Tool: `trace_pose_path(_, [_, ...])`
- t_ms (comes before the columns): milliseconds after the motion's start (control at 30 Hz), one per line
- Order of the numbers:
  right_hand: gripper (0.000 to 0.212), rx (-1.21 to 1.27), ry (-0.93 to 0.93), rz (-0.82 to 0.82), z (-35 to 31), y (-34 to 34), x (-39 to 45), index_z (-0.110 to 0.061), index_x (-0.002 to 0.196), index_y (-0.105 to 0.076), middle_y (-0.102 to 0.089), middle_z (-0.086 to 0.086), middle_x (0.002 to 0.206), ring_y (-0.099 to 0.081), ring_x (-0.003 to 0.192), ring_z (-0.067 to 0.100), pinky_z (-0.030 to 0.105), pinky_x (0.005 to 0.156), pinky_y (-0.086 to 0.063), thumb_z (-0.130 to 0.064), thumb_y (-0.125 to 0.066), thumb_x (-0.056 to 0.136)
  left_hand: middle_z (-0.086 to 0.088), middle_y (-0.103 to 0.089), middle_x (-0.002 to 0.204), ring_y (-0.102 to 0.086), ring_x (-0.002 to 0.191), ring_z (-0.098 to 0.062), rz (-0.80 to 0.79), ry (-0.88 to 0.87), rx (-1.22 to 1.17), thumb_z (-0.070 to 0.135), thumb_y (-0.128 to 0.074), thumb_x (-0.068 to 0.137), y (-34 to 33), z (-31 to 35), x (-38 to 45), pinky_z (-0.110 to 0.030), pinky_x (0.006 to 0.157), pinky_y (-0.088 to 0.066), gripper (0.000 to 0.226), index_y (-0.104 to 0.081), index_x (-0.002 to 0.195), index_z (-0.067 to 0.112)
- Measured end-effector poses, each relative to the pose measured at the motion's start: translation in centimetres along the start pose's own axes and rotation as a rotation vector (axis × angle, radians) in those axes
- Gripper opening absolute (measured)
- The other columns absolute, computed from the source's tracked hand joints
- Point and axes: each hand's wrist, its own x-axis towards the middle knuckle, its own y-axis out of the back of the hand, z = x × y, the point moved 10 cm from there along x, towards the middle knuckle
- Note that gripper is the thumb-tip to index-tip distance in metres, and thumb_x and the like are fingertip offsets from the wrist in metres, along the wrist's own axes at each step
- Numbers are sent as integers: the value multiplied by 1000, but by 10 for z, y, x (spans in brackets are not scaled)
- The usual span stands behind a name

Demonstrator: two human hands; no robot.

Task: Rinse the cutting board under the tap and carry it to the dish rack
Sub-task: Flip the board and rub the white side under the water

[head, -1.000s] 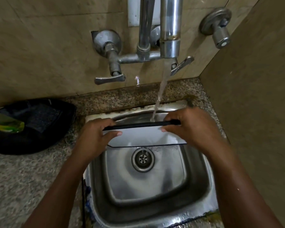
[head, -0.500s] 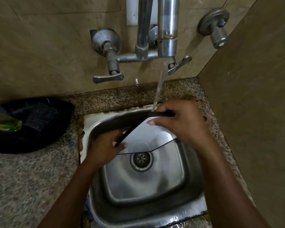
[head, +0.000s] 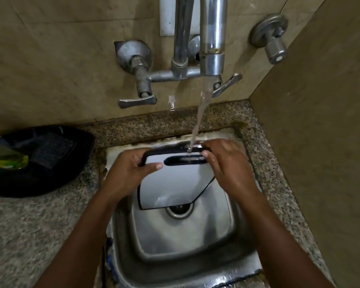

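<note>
tap spout [head: 213, 59] overhead, side wall [head: 320, 142] close right, counter [head: 29, 235] open left

Cutting board [head: 170, 183] over sink [head: 185, 256], below tap [head: 212, 59].

A white cutting board [head: 173, 181] with a black rim and slotted handle is held tilted over the steel sink [head: 181, 242], its lower corner above the drain [head: 180, 210]. The left hand [head: 127, 173] grips its edge at 9 o'clock and the right hand [head: 229, 163] holds the handle end at 2 o'clock. Water [head: 202, 113] falls from the tap [head: 213, 50] at 12 o'clock onto the handle; a black tray [head: 67, 163] sits at 9 o'clock on the granite counter [head: 40, 229].
</note>
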Motion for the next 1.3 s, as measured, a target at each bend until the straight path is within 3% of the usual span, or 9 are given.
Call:
trace_pose_path(133, [69,-13,-115,-92,-23,-22,-8,-22,146,-51,-52,4,153,-38,150,28,55,124,-22,-62,-14,104,14,-80,107,-76,102,-12,-23,-31,46,40,-77,81,-21,6,4,-52,96,-58,28,-77,109,42])
trace_pose_path(267, [67,-34,59,-112,-75,-32,-1,-23,158,-36,-39,3,164,-25,156,23,49,128,-10,-61,-20,105,9,-80,112,-75,107,-16,-7,-62,-31,43,-76,83,-14,2,2,-53,98,-57,35,-78,116,33])
trace_pose_path(433, [51,18,-200,-77,26,-29,-3,-30,148,-45,-53,2,150,-44,142,29,56,119,-32,-54,-31,105,5,-82,105,-77,98,-17,65,-20,-104,31,-79,81,5,-18,-1,-50,93,-60,21,-80,102,29])
trace_pose_path(533, [50,453,-280,-40,33,-28,-3,-26,147,-52,-55,-1,150,-49,140,16,38,116,-42,-50,-47,104,-1,-82,103,-77,96,-22,93,-17,-149,26,-80,80,6,-20,-1,-50,90,-60,21,-80,100,20])
trace_pose_path(600, [46,632,-356,195,35,5,-1,-25,143,-58,-54,1,151,-50,140,14,19,110,-45,-46,-54,102,-4,-82,103,-77,96,-24,118,-33,-192,22,-82,80,7,-17,-1,-49,90,-60,22,-79,100,15])
trace_pose_path(733, [51,856,-395,540,26,75,21,-16,133,-64,-72,1,123,-69,116,16,44,100,-58,-52,-57,97,1,-82,104,-76,96,-18,129,-45,-278,-1,-75,85,7,-6,-2,-36,87,-62,23,-77,104,12])
trace_pose_path(933, [45,424,-339,487,-8,121,80,-14,87,-67,-70,-1,77,-68,72,16,44,64,-53,-45,-42,108,0,-81,106,-77,98,-17,114,-68,-314,-1,-73,85,3,4,-5,-30,86,-61,26,-76,106,12])
trace_pose_path(1067, [51,380,-397,417,-2,120,87,-19,71,-58,-67,0,70,-67,66,17,39,58,-48,-53,-41,107,3,-82,104,-77,97,-15,123,-78,-318,-2,-73,85,2,8,-10,-26,83,-59,26,-77,105,14])
trace_pose_path(1300, [32,197,-419,288,-19,103,86,-16,105,-65,-74,-1,93,-66,80,18,31,58,-38,-46,-56,103,1,-82,104,-78,96,-17,153,-89,-333,-4,-72,86,5,15,-13,-27,81,-60,26,-77,105,13])
